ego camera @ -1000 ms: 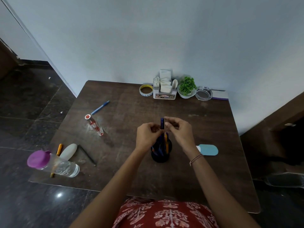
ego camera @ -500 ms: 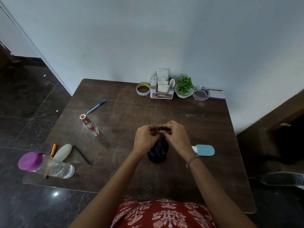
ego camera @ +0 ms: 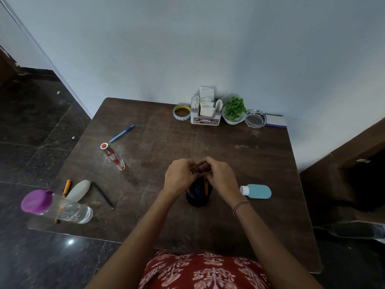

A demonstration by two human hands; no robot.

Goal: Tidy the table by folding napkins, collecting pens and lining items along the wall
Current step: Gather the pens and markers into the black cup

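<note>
Dark wooden table [ego camera: 256, 163] against pale wall. Left hand [ego camera: 179, 176] and right hand [ego camera: 221, 176], fingers curled, fingertips together, pinch purple-tipped pen [ego camera: 200, 167] over black pen cup [ego camera: 198, 200] at frame centre. Blue pen [ego camera: 121, 133] lies loose, upper left.

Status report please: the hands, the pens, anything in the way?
Left hand and right hand pinch a pen over the cup. Blue pen, black pen, orange pen loose at left. Bottle beside cup, apart.
</note>
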